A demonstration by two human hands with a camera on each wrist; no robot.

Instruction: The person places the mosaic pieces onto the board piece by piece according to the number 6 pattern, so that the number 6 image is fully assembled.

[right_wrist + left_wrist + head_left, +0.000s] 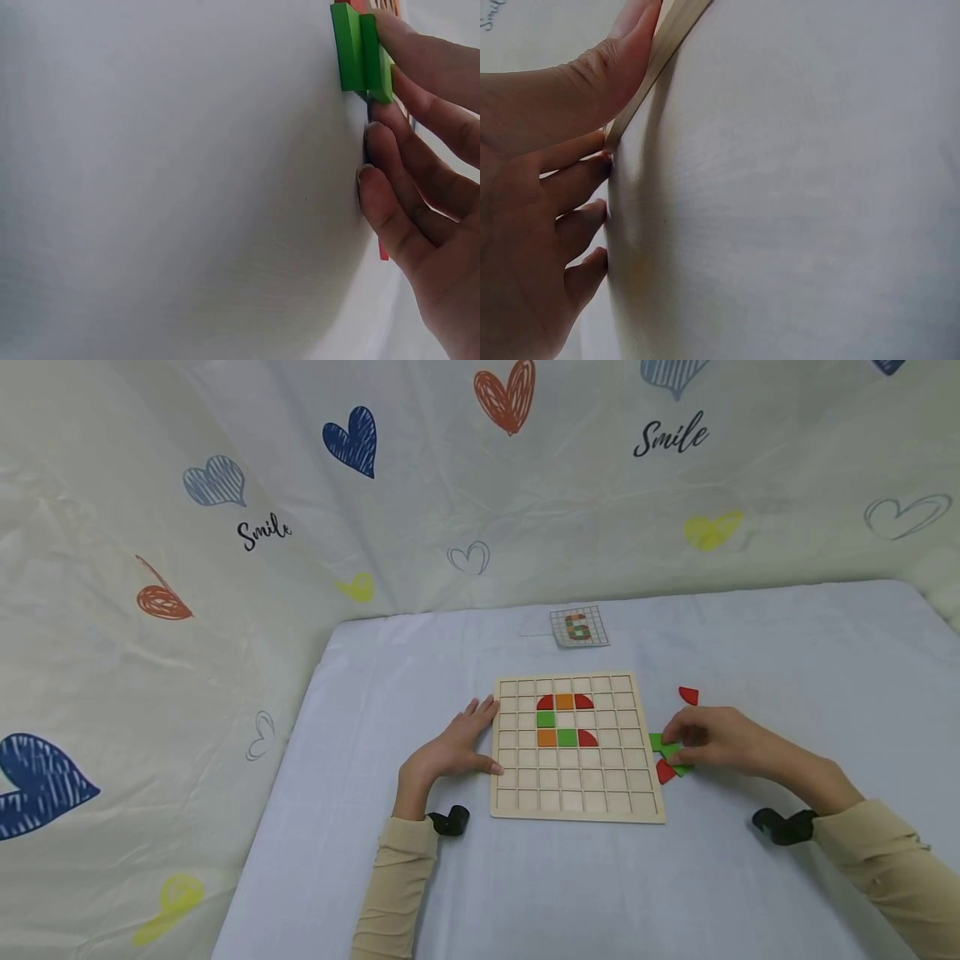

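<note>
A wooden grid board (525, 793) lies flat on the table. On it are red quarter-circle tiles (585, 702), orange square tiles (547, 738) and green square tiles (546, 719), set in a curved figure. My left hand (450, 745) rests at the board's left edge, its thumb (622, 67) on the frame and the other fingers spread along the side. Right of the board, my right hand (716, 739) pinches a green tile (370, 52) between thumb and forefinger. Another green tile (346, 49) is against it, and a red tile (665, 772) lies just below that hand.
A small pattern card (580, 627) with a similar coloured figure lies behind the board. One loose red quarter-circle tile (688, 695) is beyond my right hand. A white cloth (337, 735) covers the table, and a heart-printed curtain (420, 485) hangs behind.
</note>
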